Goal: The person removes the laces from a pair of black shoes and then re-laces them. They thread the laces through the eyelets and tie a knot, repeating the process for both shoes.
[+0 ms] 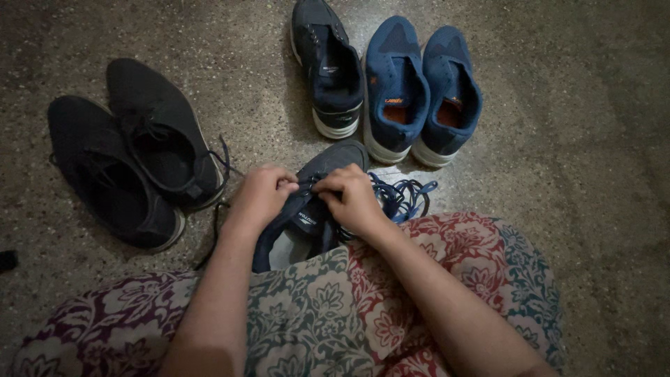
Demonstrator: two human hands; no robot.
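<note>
Speckled stone floor, dim light, and someone sitting right on it with a floral-print cloth across their lap. Shoes are laid out in a loose arc around the sitter, presumably so everything stays within arm's reach.

Going left to right: over at about 9 o'clock sits a pair of black sneakers, side by side and touching, toes pointing away, with a loose lace trailing off the inner one. Nobody's touching those.

Dead centre, close in front of the lap, is the dark navy shoe being handled. Its toe points away toward 12 o'clock and its heel end sits right at the edge of the cloth, which looks like it steadies the thing. The left hand is curled nearly closed at the lace area, fingertips pinched on what looks like the lace at the top eyelets. The right hand is bunched the same way just beside it, knuckles almost meeting, gripping the lace from the other side. Too dark to tell exactly which strand each one has.

Just right of that hand, a tangle of blue laces lies on the floor against the cloth.

Up at 12 o'clock is a single dark navy sneaker, likely the mate, and at about 1 o'clock a pair of blue sneakers with orange insoles, pressed together.
</note>
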